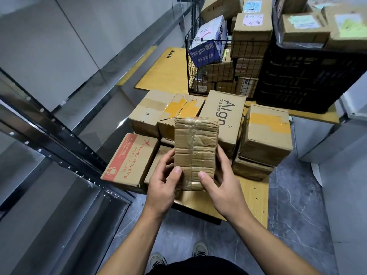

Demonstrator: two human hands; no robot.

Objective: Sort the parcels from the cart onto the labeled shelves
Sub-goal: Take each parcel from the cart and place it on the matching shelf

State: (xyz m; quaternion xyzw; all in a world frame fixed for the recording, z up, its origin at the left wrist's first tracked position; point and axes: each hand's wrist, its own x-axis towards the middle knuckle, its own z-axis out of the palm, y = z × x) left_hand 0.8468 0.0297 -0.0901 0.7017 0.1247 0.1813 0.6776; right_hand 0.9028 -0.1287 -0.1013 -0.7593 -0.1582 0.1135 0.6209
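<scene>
A person stood at the near end of a cart point(252, 197), holding a parcel point(195, 153) upright between left hand point(162, 187) and right hand point(222, 187), above boxes stacked on the cart. A "Happy shopping" box point(129, 159) lay near left and an "Align" box point(224, 120) behind the parcel. Further back stood a wire basket point(218, 62) holding boxes, with a crate point(307, 76) to its right. A shelf frame point(59, 139) stood left of the cart.
</scene>
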